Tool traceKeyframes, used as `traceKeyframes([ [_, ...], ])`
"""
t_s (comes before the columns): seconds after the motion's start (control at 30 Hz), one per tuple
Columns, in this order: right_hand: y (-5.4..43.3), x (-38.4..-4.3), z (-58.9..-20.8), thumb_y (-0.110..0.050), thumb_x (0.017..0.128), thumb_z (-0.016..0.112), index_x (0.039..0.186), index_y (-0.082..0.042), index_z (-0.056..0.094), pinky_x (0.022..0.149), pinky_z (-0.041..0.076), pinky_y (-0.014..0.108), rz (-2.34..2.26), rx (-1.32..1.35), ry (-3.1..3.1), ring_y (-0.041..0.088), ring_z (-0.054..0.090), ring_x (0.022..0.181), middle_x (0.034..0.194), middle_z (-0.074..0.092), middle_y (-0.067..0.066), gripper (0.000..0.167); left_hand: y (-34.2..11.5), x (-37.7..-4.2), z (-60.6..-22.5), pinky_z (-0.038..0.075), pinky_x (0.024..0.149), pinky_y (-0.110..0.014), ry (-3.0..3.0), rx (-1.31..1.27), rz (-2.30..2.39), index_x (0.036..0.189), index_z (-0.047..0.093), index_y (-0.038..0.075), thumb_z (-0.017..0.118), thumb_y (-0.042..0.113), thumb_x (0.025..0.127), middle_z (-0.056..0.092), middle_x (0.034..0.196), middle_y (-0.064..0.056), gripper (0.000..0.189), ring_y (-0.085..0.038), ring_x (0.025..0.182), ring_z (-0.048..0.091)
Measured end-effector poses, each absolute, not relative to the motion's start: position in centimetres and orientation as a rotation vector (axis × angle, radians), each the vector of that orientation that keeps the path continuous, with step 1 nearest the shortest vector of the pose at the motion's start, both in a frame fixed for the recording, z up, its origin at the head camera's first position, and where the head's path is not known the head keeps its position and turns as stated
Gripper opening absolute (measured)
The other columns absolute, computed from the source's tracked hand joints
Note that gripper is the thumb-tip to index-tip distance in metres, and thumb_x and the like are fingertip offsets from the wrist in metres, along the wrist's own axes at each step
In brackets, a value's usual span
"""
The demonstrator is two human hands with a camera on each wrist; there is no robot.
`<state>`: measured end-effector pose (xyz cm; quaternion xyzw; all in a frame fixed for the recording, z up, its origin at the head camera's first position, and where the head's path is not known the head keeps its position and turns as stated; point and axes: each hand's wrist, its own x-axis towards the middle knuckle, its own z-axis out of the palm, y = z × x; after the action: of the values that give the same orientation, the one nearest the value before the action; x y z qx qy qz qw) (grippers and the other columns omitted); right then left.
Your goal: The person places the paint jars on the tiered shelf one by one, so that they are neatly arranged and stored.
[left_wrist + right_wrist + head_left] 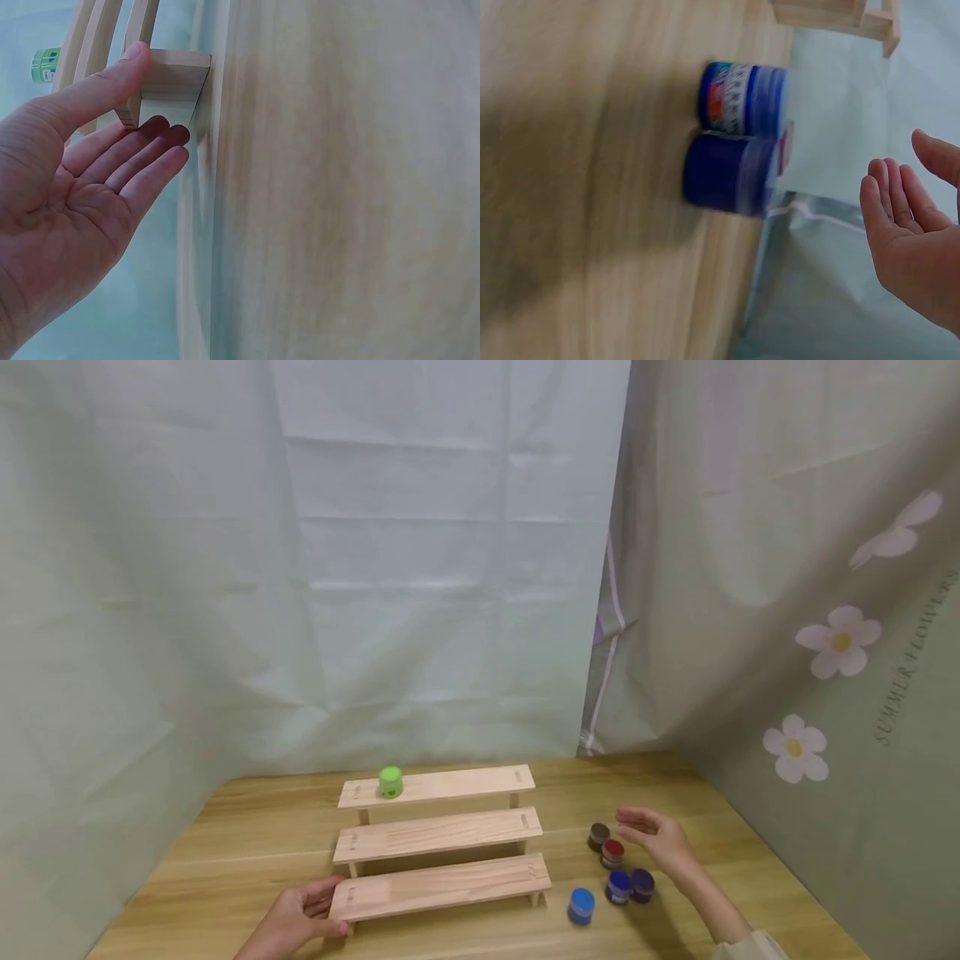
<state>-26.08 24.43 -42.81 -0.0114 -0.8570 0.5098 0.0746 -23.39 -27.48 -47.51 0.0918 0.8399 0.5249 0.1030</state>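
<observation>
Stand (442,887) sits left; left hand (291,914) grips its near-left end, thumb opposite fingers, likely to steady it. Lime jar (391,782) tops far tier, left. Five jars (618,887) stand right, probably for reach; right hand (660,842) hovers empty nearby, fingers together, thumb apart.

The left hand (288,917) spreads its thumb (101,90) away from slightly bent fingers (157,176); how firmly it presses is hard to tell. The right hand (660,841) hangs raised, fingers loosely extended together, its forearm (716,902) slanting up leftward.
</observation>
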Motion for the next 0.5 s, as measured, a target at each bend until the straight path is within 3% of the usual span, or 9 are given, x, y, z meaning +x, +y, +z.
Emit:
traceKeyframes([
  [0.17,25.1,-26.4,-43.8,-0.017,0.092,0.068,0.128,0.006,0.058,0.094,0.057,0.032,1.520,-0.044,-2.576,0.031,0.065,0.113,0.125,0.066,0.022,0.043,-27.7,-23.5,-47.6,0.058,0.090,-0.030,2.461,0.241,1.536,0.136,0.032,-0.025,0.080,0.023,0.081,0.041,0.139,-0.042,0.088,-0.050,0.123,0.054],
  [0.5,24.5,-28.3,-45.1,-0.006,0.092,0.065,0.125,0.010,0.059,0.093,0.057,0.034,1.551,-0.085,-2.522,0.032,0.066,0.111,0.122,0.066,0.025,0.038,-27.5,-23.6,-47.5,0.059,0.089,-0.030,2.467,0.237,1.530,0.135,0.034,-0.025,0.080,0.021,0.080,0.043,0.137,-0.041,0.086,-0.050,0.121,0.055],
])
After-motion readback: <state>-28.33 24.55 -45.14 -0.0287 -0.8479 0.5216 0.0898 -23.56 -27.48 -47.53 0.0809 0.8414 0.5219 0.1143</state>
